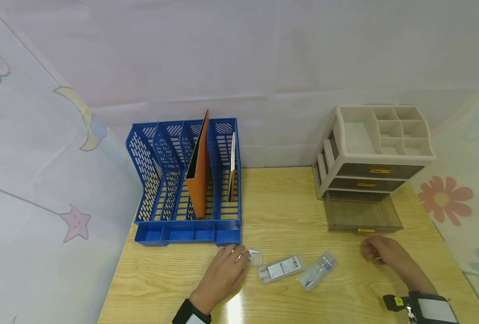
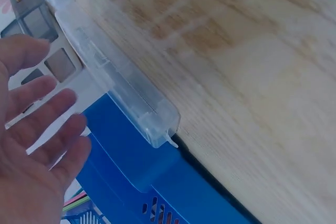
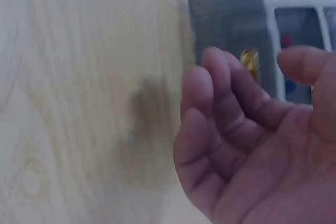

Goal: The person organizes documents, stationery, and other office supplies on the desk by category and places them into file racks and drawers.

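Note:
My left hand is over the table beside a small clear plastic box; in the left wrist view its fingers are spread and hold nothing. Right of that box lie a clear case with a white label and a clear case with blue-and-white contents. My right hand is just in front of the pulled-out bottom drawer, near its gold handle. Its fingers are loosely bent in the right wrist view, with a gap to the thumb and nothing between them.
A blue desk file rack stands at the back left, holding an orange folder and thin booklets. The white drawer organizer stands at the back right, with two upper drawers closed and open compartments on top. Printed cloth hangs around the table.

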A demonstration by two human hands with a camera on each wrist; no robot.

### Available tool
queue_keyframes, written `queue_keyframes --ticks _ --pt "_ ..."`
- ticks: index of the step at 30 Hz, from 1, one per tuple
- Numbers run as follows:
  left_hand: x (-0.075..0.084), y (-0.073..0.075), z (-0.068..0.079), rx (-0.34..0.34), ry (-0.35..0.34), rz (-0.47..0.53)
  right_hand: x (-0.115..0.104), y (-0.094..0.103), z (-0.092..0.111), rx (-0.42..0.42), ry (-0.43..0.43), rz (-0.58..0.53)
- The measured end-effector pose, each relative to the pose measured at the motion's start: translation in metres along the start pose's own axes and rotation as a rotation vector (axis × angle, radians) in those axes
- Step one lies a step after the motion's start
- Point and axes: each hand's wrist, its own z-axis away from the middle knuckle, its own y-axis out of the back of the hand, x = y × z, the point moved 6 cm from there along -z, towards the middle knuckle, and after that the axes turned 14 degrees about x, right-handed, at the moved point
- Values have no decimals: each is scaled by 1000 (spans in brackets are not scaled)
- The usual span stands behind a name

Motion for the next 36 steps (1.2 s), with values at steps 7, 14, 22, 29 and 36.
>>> queue_keyframes --ticks 7,14,22,29,36 --pt "-3 -7 5 -19 48 15 -44 -16 20 31 216 96" --pt "-5 -12 7 -66 66 -3 -79 -44 35 -31 410 84" --pt "-8 -15 9 -92 109 21 -96 -82 39 -88 494 74" --pt "-10 -15 13 -100 157 48 -103 -104 39 -82 522 52" --pt "-9 -12 12 -32 180 48 -110 -117 41 -89 531 39"
